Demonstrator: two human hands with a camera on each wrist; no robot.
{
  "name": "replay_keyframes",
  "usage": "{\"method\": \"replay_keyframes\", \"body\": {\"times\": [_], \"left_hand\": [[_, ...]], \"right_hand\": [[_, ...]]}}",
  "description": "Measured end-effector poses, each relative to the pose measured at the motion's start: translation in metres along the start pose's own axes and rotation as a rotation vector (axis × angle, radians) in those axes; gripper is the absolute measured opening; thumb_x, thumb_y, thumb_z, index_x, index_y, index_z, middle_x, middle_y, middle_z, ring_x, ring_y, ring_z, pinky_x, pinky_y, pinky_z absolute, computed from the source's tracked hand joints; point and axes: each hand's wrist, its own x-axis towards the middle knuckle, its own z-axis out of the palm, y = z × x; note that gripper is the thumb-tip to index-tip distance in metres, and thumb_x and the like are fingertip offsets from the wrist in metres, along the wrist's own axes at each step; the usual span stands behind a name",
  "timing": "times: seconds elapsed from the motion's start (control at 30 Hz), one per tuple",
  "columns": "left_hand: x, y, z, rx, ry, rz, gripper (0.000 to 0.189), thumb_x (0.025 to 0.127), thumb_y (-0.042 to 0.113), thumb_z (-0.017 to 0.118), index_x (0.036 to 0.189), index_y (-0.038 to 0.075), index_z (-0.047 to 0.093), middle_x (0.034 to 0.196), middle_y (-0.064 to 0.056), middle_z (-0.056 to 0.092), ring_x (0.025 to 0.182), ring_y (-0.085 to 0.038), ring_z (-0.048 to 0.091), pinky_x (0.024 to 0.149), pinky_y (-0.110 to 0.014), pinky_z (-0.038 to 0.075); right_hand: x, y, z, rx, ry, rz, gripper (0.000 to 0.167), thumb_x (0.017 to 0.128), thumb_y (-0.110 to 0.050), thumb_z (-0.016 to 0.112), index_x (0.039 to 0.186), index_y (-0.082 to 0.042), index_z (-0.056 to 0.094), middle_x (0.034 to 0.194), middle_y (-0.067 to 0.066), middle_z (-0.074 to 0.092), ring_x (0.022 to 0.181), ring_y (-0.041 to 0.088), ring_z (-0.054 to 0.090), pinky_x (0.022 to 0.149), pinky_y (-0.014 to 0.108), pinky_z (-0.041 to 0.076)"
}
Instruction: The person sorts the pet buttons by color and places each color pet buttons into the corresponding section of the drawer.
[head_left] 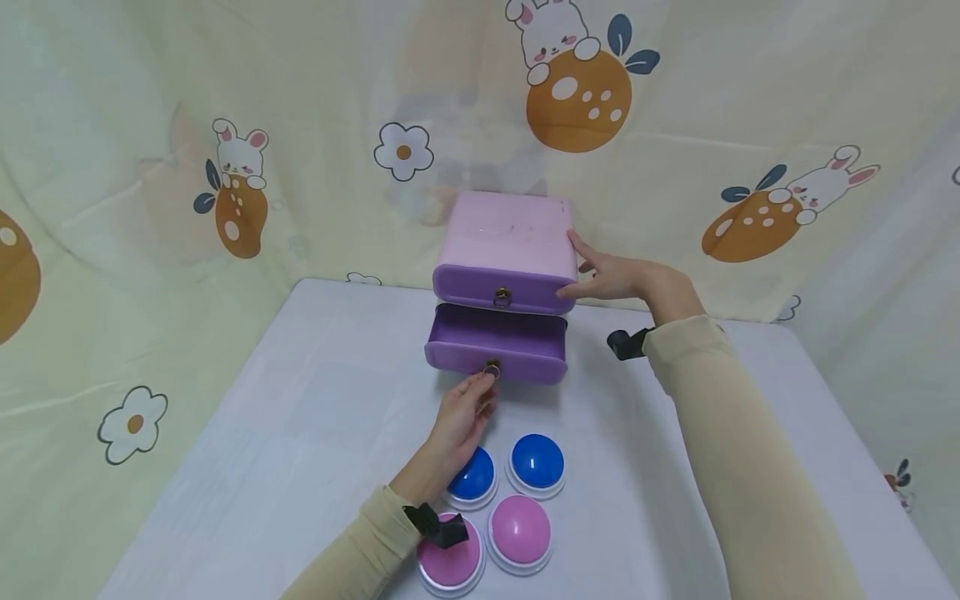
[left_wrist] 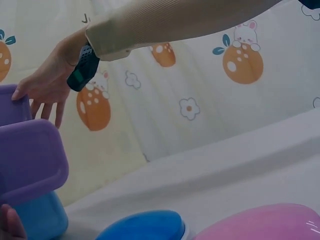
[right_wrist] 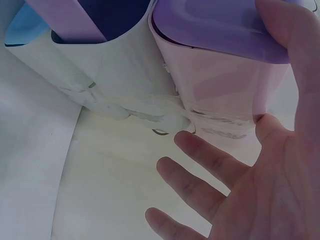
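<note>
A small drawer cabinet with a pink top [head_left: 510, 229] stands against the curtain. Its upper purple drawer [head_left: 468, 286] is closed, while the purple drawer [head_left: 457, 354] below is pulled out and looks empty. At that lower drawer's front, my left hand [head_left: 456, 421] pinches its ring pull [head_left: 491, 370]. My right hand [head_left: 618, 277] steadies the cabinet's upper right corner: in the right wrist view the thumb [right_wrist: 280, 20] lies on the purple front, one fingertip touches the pink side, and the other fingers spread free. A blue drawer [left_wrist: 42, 217] shows underneath in the left wrist view.
Near my left forearm sit two blue domed buttons [head_left: 537, 461] and two pink domed buttons [head_left: 520, 530] with white bases; the forearm partly covers the left ones. The white table [head_left: 300, 433] meets a rabbit-patterned curtain [head_left: 330, 183] behind the cabinet.
</note>
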Motion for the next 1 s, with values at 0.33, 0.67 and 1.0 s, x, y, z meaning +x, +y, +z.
{"method": "replay_keyframes", "body": {"times": [0.33, 0.67, 1.0], "left_hand": [[0.0012, -0.0001, -0.0025, 0.025, 0.012, 0.006, 0.016, 0.091, 0.023, 0.063, 0.100, 0.010, 0.064, 0.092, 0.005, 0.060, 0.098, -0.015, 0.053, 0.098, -0.038, 0.040], [-0.0001, -0.0002, -0.0034, 0.032, 0.010, 0.002, 0.018, 0.091, 0.025, 0.064, 0.102, 0.011, 0.064, 0.095, 0.005, 0.060, 0.099, -0.013, 0.053, 0.097, -0.037, 0.040], [-0.0041, -0.0007, -0.0031, 0.036, 0.011, 0.002, 0.019, 0.090, 0.027, 0.065, 0.101, 0.011, 0.064, 0.096, 0.002, 0.061, 0.103, -0.017, 0.053, 0.094, -0.035, 0.040]], "right_hand": [[-0.0008, -0.0003, 0.0008, 0.000, 0.001, 0.006, 0.108, 0.082, -0.059, 0.061, 0.143, -0.042, -0.027, 0.154, 0.022, 0.016, 0.139, 0.045, 0.022, 0.105, 0.072, 0.017], [-0.0005, 0.0011, 0.0021, 0.000, 0.005, -0.005, 0.108, 0.083, -0.059, 0.061, 0.144, -0.041, -0.025, 0.153, 0.022, 0.019, 0.137, 0.045, 0.025, 0.106, 0.071, 0.018], [0.0012, 0.0032, 0.0008, 0.005, -0.003, -0.010, 0.108, 0.082, -0.059, 0.061, 0.143, -0.041, -0.027, 0.153, 0.022, 0.020, 0.138, 0.045, 0.024, 0.107, 0.070, 0.018]]}}
